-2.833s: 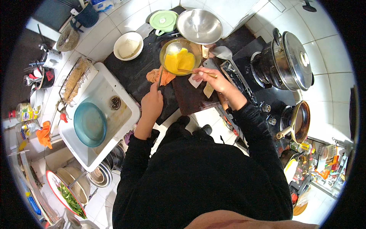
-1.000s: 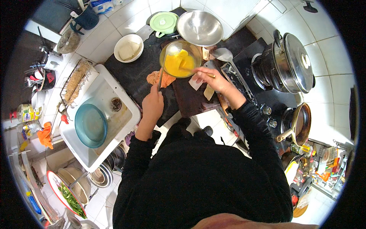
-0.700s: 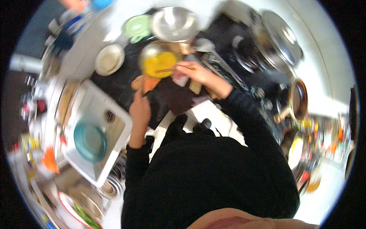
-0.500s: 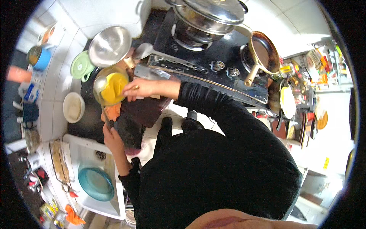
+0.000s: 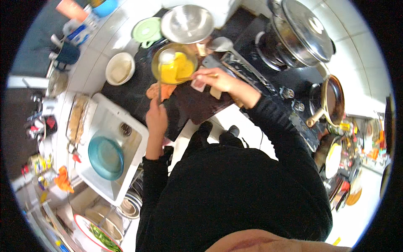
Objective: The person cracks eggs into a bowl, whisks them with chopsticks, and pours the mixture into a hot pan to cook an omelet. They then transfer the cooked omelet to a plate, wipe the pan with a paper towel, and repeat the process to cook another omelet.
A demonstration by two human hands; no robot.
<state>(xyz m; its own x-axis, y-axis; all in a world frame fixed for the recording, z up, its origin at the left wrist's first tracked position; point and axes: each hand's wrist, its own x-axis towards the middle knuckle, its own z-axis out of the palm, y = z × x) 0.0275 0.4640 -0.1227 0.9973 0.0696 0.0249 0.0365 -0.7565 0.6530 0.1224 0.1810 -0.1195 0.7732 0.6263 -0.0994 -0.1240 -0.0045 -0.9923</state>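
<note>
A see-through bowl (image 5: 158, 71) of yellow liquid, which looks like beaten egg, stands on the dark counter. My left hand (image 5: 157, 119) is closed around the handle of a ladle (image 5: 166, 56), whose round end is over the left part of the bowl. From the right, my right hand (image 5: 214, 79) pinches thin chopsticks (image 5: 184, 79) that reach over the bowl's near right rim. An orange cloth (image 5: 165, 90) lies just below the bowl. Beside my right hand is a dark cutting board (image 5: 203, 105) with small pale pieces on it.
Behind the bowl are a metal bowl (image 5: 187, 24) and a green lid (image 5: 147, 30). A white bowl (image 5: 120, 69) stands left. The sink (image 5: 136, 145) holds a teal basin (image 5: 105, 158). On the stove are a lidded steamer pot (image 5: 300, 35) and a frying pan (image 5: 333, 101); a large spoon (image 5: 222, 43) lies near.
The view has turned, so the counter and stove sit further right. Both hands remain at the bowl with their utensils. More of the shelf below the sink shows.
</note>
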